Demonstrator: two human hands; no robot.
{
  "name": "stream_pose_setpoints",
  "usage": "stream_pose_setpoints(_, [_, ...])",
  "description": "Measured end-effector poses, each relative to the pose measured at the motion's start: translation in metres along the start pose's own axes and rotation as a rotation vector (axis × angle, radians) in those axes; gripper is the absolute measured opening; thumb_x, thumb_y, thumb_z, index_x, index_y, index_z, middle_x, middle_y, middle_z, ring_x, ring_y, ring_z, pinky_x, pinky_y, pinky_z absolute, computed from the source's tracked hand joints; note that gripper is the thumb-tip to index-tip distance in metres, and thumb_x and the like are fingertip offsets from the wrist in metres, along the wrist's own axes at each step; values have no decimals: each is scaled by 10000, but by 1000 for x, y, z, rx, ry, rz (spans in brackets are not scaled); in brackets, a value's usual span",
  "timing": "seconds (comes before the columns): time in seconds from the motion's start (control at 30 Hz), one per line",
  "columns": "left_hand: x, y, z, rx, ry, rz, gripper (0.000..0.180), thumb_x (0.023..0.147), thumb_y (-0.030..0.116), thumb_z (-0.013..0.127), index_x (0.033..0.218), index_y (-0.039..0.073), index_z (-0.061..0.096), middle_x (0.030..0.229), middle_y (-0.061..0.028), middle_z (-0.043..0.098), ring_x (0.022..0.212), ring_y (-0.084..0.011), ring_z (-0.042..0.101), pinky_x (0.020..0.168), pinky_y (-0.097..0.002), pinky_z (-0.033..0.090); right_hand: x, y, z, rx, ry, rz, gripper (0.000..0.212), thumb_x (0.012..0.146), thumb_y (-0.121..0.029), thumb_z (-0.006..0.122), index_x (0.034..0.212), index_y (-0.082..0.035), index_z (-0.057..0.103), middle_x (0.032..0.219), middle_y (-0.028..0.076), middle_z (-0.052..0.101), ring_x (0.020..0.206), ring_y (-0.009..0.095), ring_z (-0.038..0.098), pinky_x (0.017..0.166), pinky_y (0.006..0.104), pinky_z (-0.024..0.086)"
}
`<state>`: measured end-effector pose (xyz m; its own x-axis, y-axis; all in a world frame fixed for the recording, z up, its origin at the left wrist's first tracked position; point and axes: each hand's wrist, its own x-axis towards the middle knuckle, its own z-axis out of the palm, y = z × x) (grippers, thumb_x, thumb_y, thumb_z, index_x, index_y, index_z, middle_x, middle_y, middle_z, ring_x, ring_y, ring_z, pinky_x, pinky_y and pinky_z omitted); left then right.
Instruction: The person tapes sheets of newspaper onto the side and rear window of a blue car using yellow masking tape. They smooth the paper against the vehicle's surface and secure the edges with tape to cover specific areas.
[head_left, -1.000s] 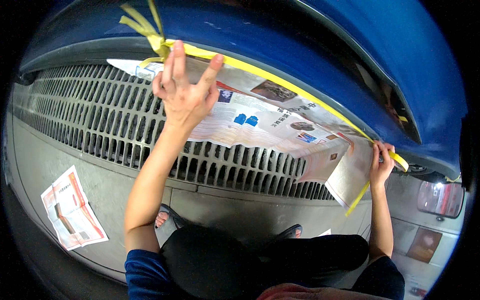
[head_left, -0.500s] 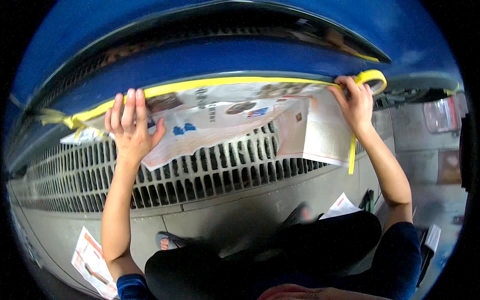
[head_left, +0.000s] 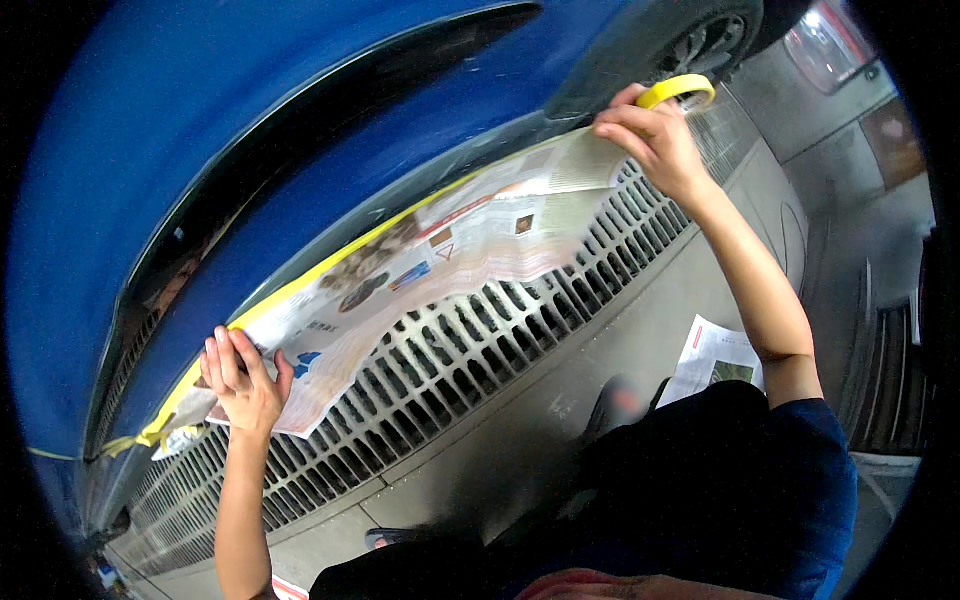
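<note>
A sheet of newspaper [head_left: 430, 262] hangs from the lower edge of a blue car body [head_left: 330, 190], its top edge lined with yellow masking tape [head_left: 345, 252]. My left hand [head_left: 243, 385] lies against the taped edge near its left end, fingers stretched out and thumb apart. At the far right end of the paper, my right hand [head_left: 660, 145] is closed, fingertips at the paper's upper corner. A roll of yellow masking tape [head_left: 660, 92] sits in that hand, partly hidden by the fingers. The lower part of the paper hangs loose and rippled.
Beneath the paper runs a metal floor grate [head_left: 450, 375]. A car wheel [head_left: 705, 45] stands just beyond my right hand. A printed sheet [head_left: 710, 350] lies on the floor beside my leg. The car's dark opening [head_left: 300, 130] curves above the taped edge.
The view has turned, so the car edge now slopes up to the right. My right hand has moved out toward the wheel with the tape roll, and the paper's right end is drawn along. My left hand stays at the taped edge.
</note>
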<state>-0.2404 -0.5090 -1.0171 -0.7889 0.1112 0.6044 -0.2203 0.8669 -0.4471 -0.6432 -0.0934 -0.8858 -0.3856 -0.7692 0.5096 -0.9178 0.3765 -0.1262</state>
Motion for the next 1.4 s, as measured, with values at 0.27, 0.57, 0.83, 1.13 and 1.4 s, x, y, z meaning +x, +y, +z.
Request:
stream_pose_setpoints(0.27, [13, 12, -6, -48, -39, -37, 928, 823, 226, 746, 1529, -142, 270, 1564, -284, 238, 1450, -467, 246, 1207, -556, 258, 10, -5, 34, -274, 306, 53, 320, 867, -453, 752, 789, -145, 787, 715, 48, 669, 706, 279, 648, 801, 435, 468])
stream_pose_setpoints(0.57, [63, 48, 2, -63, -50, 58, 869, 846, 264, 729, 1507, -139, 334, 1562, -297, 281, 1436, -452, 295, 1203, -536, 302, 10, -9, 49, -315, 423, 102, 296, 835, -447, 775, 746, -165, 777, 739, 26, 659, 685, 262, 626, 790, 424, 457])
stream_pose_setpoints(0.83, [142, 116, 14, -200, -25, 106, 884, 798, 262, 735, 1504, -121, 368, 1555, -293, 311, 1432, -442, 316, 1211, -513, 294, 7, -5, 49, -238, 395, 80, 278, 802, -424, 802, 725, -158, 771, 796, 15, 628, 737, 227, 618, 769, 409, 437])
stream_pose_setpoints(1.13, [217, 181, 36, -228, 60, 154, 840, 810, 265, 688, 1504, -100, 387, 1554, -263, 342, 1433, -406, 333, 1209, -495, 301, 8, 0, 59, -203, 504, 37, 270, 766, -398, 852, 703, -152, 759, 782, -4, 564, 717, 200, 579, 648, 369, 429])
stream_pose_setpoints(1.4, [261, 225, 30, -296, 66, 71, 850, 795, 324, 703, 1495, -73, 430, 1474, -204, 423, 1362, -340, 395, 1179, -459, 337, 0, 14, 60, -185, 556, -65, 287, 745, -408, 851, 671, -163, 721, 804, -15, 584, 746, 216, 580, 648, 379, 449])
